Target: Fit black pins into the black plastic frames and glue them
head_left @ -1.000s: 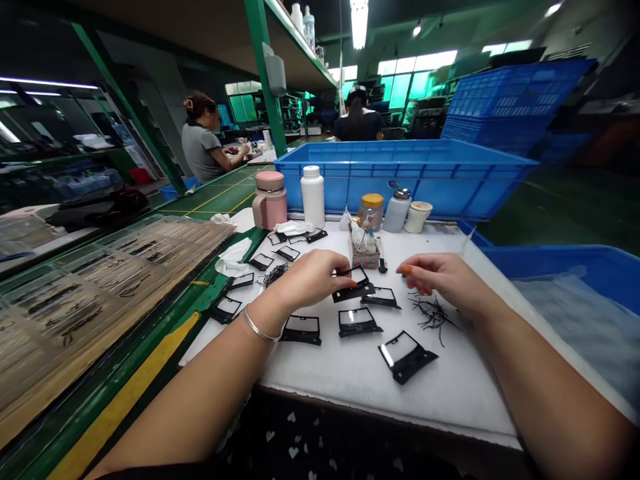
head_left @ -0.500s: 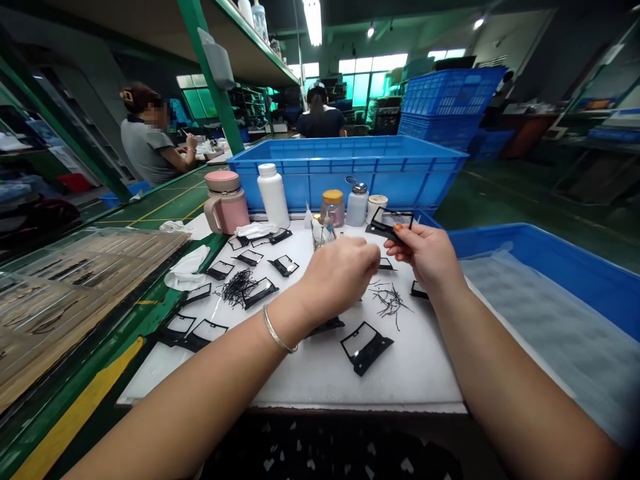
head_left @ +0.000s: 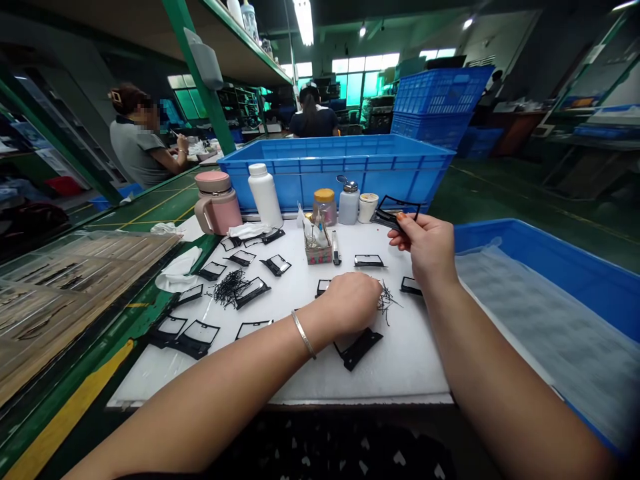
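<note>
My right hand (head_left: 433,250) pinches a black plastic frame (head_left: 390,221) with an open window, held up near the blue bin's right front corner. My left hand (head_left: 353,303), with a silver bangle at the wrist, is down at a small pile of thin black strips (head_left: 387,301). Its fingers are curled under, and what they hold, if anything, is hidden. Partly behind that hand lies a black frame (head_left: 361,349). Another frame (head_left: 369,261) lies farther back, and one (head_left: 410,285) is beside my right forearm. Several more lie on the left around a larger strip pile (head_left: 230,288).
A small box of tools (head_left: 319,253) and a cutter knife (head_left: 336,248) sit mid-table. Behind stand a pink mug (head_left: 220,203), white bottle (head_left: 266,197), jar (head_left: 325,208) and pump bottle (head_left: 349,204). Blue bins (head_left: 340,175) stand behind and right. Co-workers sit farther off.
My left hand has moved down and slightly right, from above the table to the right strip pile. My right hand still holds the frame, now tilted differently. The view has shifted slightly.
</note>
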The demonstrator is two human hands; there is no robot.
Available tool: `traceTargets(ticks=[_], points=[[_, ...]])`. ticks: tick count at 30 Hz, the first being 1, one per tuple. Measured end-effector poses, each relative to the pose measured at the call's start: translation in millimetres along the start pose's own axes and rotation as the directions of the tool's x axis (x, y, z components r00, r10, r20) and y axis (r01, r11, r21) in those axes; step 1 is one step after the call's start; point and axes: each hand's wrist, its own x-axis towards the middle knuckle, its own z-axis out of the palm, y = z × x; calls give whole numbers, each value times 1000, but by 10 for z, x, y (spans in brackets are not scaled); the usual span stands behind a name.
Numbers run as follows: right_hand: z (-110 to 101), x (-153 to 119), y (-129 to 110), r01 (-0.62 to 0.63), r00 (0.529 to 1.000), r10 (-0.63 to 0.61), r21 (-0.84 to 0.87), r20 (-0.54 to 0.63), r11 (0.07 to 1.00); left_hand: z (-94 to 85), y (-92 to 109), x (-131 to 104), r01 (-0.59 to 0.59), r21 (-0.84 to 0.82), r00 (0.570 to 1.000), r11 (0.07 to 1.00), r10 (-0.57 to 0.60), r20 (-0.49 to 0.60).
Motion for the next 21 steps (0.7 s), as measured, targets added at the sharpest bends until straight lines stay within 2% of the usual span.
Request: traceTargets(ticks=[8,11,14,18,21], points=[[-102,89,-65,-32,994,42,98,-103,995,-87,-103,-77,43,-91,999,995,-44,-16],[-186,129,-117,-53,986,76,155,-148,986,-145,-181,-150,27,-158,997,987,-37,-64],[-244,141,-160,-77,979,119,241,-166,968,-276,-264,-284,5,-295,990,955,-46,-133],[-215,105,-168,-114,987,138,235,-85,965,-470,-374,-490,24,-501,971,865,-139,-194],[-108,26,-136,-162,986,155,160,57,974,-537,-449,-603,5,-696,935,718,-249,-251]])
